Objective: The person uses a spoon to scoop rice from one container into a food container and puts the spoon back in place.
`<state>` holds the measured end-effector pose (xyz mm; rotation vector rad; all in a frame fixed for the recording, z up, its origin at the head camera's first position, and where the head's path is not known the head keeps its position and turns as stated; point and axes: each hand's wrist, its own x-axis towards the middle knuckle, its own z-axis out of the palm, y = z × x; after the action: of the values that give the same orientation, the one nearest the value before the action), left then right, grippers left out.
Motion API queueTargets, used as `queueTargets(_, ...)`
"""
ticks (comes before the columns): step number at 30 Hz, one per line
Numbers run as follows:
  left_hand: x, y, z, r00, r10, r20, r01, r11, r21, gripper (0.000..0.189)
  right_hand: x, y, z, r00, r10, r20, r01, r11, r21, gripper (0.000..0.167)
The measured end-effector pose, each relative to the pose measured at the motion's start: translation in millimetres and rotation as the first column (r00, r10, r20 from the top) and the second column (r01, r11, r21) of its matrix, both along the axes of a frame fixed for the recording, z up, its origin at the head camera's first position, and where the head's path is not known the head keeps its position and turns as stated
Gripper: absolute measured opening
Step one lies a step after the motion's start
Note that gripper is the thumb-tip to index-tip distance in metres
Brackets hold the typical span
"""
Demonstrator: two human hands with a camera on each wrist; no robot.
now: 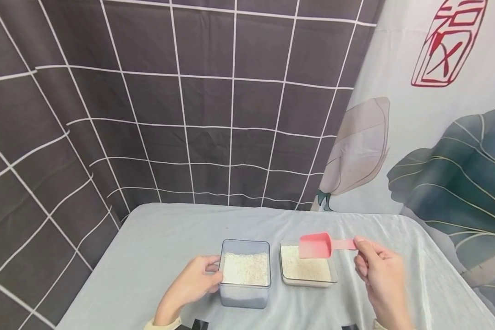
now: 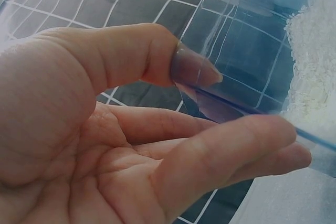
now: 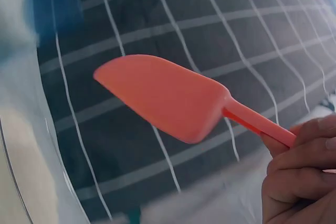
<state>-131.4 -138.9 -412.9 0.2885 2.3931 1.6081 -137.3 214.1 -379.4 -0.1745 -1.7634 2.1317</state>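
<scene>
Stretching under both my hands is the surface (image 1: 156, 247), draped in a pale grey cloth, with a dark grid-patterned curtain (image 1: 169, 114) hanging beyond it. Past my right hand hangs a pale leaf-print cloth (image 1: 437, 160) bearing a red seal-like mark (image 1: 447, 43) whose characters I cannot read; nothing else carries a label.

My left hand (image 1: 195, 282) grips the tall clear container (image 1: 245, 275) of white grains, thumb hooked over its near-left rim and fingers along the outside wall. Just beside it, toward my right hand, sits the shallow clear tray (image 1: 307, 270), also holding grains.

My right hand (image 1: 379, 270) pinches the handle end of the pink scoop (image 1: 319, 245), which hovers above the tray with its bowl pointing toward my left hand. Whether it carries grains, I cannot tell.

To do this well, I judge I should keep the scoop level, move slowly between the two vessels, and hold the container steady so nothing spills onto the cloth.
</scene>
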Motion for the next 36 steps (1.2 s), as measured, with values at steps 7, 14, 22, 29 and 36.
queueTargets(7, -1.1, -0.3, 0.2, 1.0, 0.0, -0.004, 0.0, 1.0, -0.005, 0.058, 6.5, -35.5, -0.5, 0.981, 0.185, -0.053, -0.189, 0.979, -0.08, 0.043)
queueTargets(14, -2.2, -0.3, 0.5, 1.0, 0.0, -0.003, 0.0, 1.0, 0.001, 0.058, 7.3, -66.5, -10.1, 0.954, 0.295, -0.056, -0.3, 0.945, -0.13, 0.044)
queueTargets(22, -0.1, 0.3, 1.3, 1.0, 0.005, -0.007, -0.005, 1.0, -0.005, 0.058, 20.1, -105.0, -21.0, 0.984, 0.165, 0.069, -0.174, 0.968, 0.179, 0.038)
queueTargets(29, -0.5, 1.8, 1.3, 1.0, 0.01, 0.006, -0.01, 1.0, 0.006, 0.058, 23.4, -127.9, -38.6, 0.972, 0.232, 0.03, -0.231, 0.932, 0.278, 0.034)
queueTargets(36, 0.1, 1.5, 1.1, 1.0, 0.011, 0.012, -0.011, 1.0, 0.01, 0.058, 20.8, -135.6, -49.6, 0.942, 0.31, 0.129, -0.332, 0.917, 0.221, 0.04)
